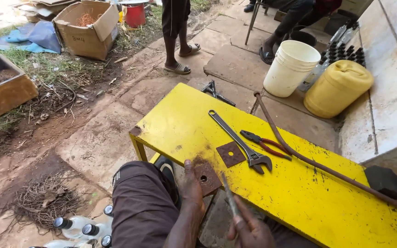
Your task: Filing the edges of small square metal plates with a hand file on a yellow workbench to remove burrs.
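Rusty square plate (207,177) with centre hole pinned by left hand (191,183) fingers; right hand (250,228) grips thin metal file (229,197).

Soft, even daylight fills the scene, bright but without hard-edged shadows; only a faint shade lies under the yellow bench (299,193) and beside the white bucket (290,69). The pale wall (391,92) at the right and the far top-left corner come close to washing out, while the yellow surface shows strong colour with no glare. The wide lens bends straight lines toward the edges, the centre is sharp, and the right hand (249,229) with its thin file (229,197) is slightly blurred.
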